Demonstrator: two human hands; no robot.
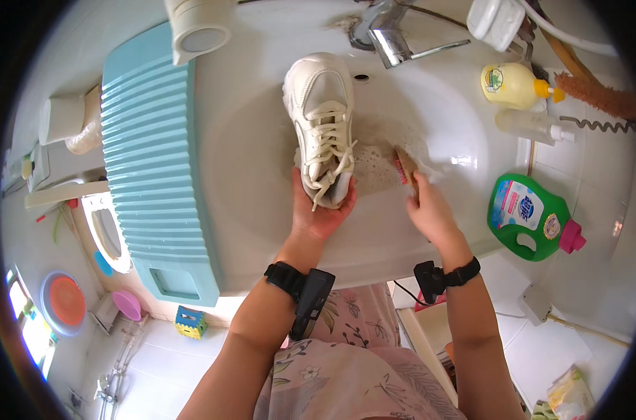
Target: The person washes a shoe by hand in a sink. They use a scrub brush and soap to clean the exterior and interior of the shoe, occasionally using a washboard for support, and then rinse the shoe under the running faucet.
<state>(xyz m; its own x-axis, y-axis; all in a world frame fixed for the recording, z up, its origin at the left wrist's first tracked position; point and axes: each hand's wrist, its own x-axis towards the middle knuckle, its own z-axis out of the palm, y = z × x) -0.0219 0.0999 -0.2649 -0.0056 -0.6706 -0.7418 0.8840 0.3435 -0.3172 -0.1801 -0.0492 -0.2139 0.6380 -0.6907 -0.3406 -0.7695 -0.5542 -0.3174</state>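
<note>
A cream lace-up sneaker point(323, 126) is held over the washbasin point(244, 220), toe towards the tap. My left hand point(320, 212) cups it around the heel, its fingers on both sides of the collar. The laces are tied, with loose ends hanging over the opening. To the right, my right hand point(436, 210) grips a wooden-backed scrubbing brush point(410, 170), whose reddish bristles face the shoe without touching it. Murky, sudsy water point(373, 163) lies in the basin between shoe and brush. The shoe's sole is mostly hidden.
A pale blue ribbed washboard point(152, 168) covers the basin's left side. At the back is a chrome tap point(389, 42). On the right stand a yellow pump bottle point(512, 86), a clear bottle point(528, 126) and a green detergent jug point(528, 218). A white device point(200, 34) hangs top left.
</note>
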